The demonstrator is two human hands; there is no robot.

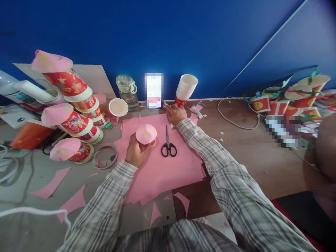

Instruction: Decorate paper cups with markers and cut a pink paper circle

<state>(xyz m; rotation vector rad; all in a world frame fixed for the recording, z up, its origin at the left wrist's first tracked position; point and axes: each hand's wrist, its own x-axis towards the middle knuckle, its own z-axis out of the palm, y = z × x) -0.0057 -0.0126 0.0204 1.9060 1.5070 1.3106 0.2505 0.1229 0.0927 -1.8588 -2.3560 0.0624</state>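
2-handed: grips the cone-topped red paper cup over pink paper sheets, curling the left hand's fingers round its side; reaches the right hand beside the lit screen, fingers partly extended, hold unclear. Has black-handled scissors lying between, nested white-rimmed paper cups just beyond the right.

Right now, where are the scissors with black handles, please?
In the head view, the scissors lie near the middle, on the pink paper, between the left hand with its pink-topped cup and the right sleeve.
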